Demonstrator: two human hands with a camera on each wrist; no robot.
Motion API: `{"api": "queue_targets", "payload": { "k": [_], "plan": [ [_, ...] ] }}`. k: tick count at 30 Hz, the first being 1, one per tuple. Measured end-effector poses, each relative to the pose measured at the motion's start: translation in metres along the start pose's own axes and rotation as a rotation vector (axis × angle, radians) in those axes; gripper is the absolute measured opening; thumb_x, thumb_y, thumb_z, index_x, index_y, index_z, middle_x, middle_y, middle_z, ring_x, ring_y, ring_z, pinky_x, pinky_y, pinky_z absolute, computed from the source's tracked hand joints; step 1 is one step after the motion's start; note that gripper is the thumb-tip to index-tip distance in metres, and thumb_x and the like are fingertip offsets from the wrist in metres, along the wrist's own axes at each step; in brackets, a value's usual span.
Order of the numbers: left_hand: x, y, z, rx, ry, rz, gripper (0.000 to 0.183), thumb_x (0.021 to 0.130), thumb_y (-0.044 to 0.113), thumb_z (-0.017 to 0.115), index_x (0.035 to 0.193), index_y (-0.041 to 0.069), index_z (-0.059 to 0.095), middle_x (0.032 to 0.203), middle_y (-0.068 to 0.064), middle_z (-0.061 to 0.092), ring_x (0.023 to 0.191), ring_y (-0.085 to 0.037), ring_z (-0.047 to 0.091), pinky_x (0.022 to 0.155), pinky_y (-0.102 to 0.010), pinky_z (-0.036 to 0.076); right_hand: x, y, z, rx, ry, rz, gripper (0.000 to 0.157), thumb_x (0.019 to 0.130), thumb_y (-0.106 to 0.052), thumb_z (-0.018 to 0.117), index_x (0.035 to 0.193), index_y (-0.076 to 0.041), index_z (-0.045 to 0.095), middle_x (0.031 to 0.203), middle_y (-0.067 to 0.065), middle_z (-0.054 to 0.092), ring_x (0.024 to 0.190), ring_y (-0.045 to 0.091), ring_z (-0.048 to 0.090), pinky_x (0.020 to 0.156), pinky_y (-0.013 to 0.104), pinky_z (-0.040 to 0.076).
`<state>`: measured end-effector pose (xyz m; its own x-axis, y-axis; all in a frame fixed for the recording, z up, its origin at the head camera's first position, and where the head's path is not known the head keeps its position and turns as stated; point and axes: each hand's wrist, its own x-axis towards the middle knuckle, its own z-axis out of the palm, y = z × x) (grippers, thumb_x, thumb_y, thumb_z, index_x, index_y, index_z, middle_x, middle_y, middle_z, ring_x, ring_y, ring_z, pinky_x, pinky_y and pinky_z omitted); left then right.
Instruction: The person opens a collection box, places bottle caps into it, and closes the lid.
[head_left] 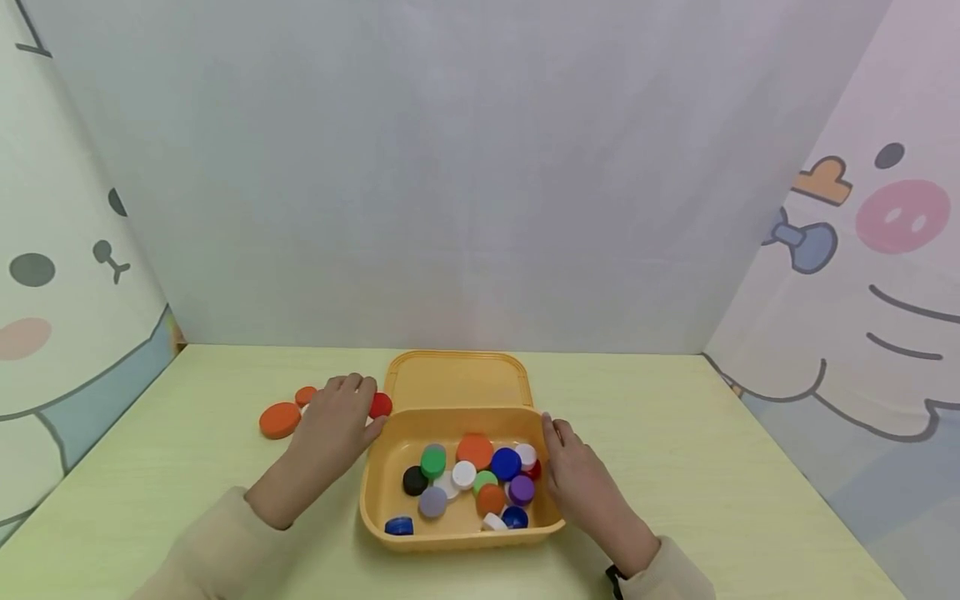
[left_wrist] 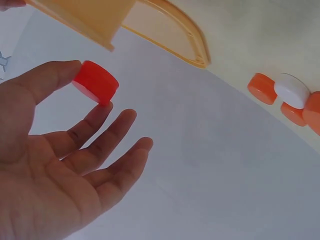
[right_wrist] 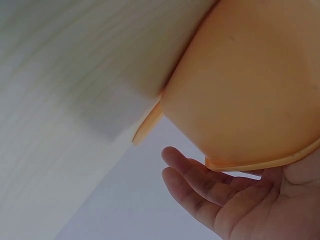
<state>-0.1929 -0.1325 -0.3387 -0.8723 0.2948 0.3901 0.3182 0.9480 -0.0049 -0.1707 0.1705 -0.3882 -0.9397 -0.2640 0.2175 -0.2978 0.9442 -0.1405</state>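
Note:
Between thumb and index fingertip my left hand [head_left: 333,425] pinches a red bottle cap [left_wrist: 97,82], left of a yellow plastic box [head_left: 450,543]. Its other fingers are spread loosely apart in the left wrist view. My right hand [head_left: 588,487] rests on the box's right rim, fingers fairly straight and pointing toward the back corner; its thumb is hidden. Inside the box lie several caps of mixed colours, among them a green cap [head_left: 432,462], a black cap [head_left: 415,481], a purple cap [head_left: 521,490] and a large orange cap [head_left: 475,452].
Behind the box lies its flat yellow lid [head_left: 457,379]. Loose orange caps [head_left: 280,420] and a white cap [left_wrist: 292,91] sit on the pale table [head_left: 750,500], left of the box and partly behind my left hand. A light cloth [head_left: 465,183] hangs at the back, with cartoon-printed panels at both sides.

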Motion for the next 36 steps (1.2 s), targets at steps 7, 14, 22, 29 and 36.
{"api": "queue_targets", "payload": {
  "k": [7, 14, 22, 29, 36],
  "plan": [
    [-0.004, 0.025, -0.001, -0.019, -0.063, 0.025, 0.045, 0.073, 0.03, 0.075, 0.103, 0.002, 0.058, 0.096, -0.011, 0.062, 0.093, -0.029, 0.057, 0.082, -0.038, 0.052, 0.0, 0.0, 0.0, -0.003, -0.009, 0.007, 0.052, 0.089, -0.011, 0.052, 0.137, 0.003, 0.036, 0.125, 0.021, 0.048, 0.096, 0.031, 0.059, 0.084, 0.044, 0.051],
    [-0.009, 0.036, 0.005, -0.013, -0.103, 0.056, 0.045, 0.073, 0.033, 0.075, 0.102, 0.004, 0.058, 0.095, -0.01, 0.061, 0.094, -0.028, 0.057, 0.081, -0.038, 0.052, 0.0, -0.001, -0.001, 0.007, -0.021, 0.018, 0.053, 0.089, -0.011, 0.052, 0.137, 0.002, 0.036, 0.126, 0.02, 0.048, 0.097, 0.031, 0.059, 0.085, 0.044, 0.05],
    [-0.014, 0.038, 0.014, -0.02, -0.117, 0.069, 0.046, 0.072, 0.035, 0.076, 0.102, 0.004, 0.059, 0.094, -0.011, 0.061, 0.092, -0.028, 0.057, 0.079, -0.039, 0.052, 0.0, -0.001, -0.001, 0.0, -0.013, 0.012, 0.053, 0.089, -0.011, 0.052, 0.137, 0.003, 0.036, 0.125, 0.021, 0.048, 0.096, 0.032, 0.059, 0.084, 0.044, 0.05],
    [-0.015, 0.036, 0.021, -0.021, -0.105, 0.078, 0.046, 0.072, 0.034, 0.075, 0.102, 0.003, 0.057, 0.092, -0.011, 0.06, 0.09, -0.029, 0.057, 0.076, -0.038, 0.052, 0.0, -0.001, -0.001, 0.003, -0.015, 0.019, 0.053, 0.089, -0.012, 0.052, 0.137, 0.002, 0.036, 0.126, 0.021, 0.048, 0.096, 0.031, 0.059, 0.084, 0.044, 0.051],
    [-0.014, 0.036, 0.028, -0.032, -0.158, 0.063, 0.043, 0.073, 0.03, 0.075, 0.101, 0.002, 0.058, 0.094, -0.011, 0.061, 0.084, -0.026, 0.055, 0.073, -0.036, 0.051, 0.0, -0.001, -0.001, 0.008, -0.001, 0.001, 0.052, 0.089, -0.011, 0.052, 0.136, 0.003, 0.037, 0.124, 0.021, 0.048, 0.097, 0.031, 0.059, 0.084, 0.044, 0.051]
  ]
}}
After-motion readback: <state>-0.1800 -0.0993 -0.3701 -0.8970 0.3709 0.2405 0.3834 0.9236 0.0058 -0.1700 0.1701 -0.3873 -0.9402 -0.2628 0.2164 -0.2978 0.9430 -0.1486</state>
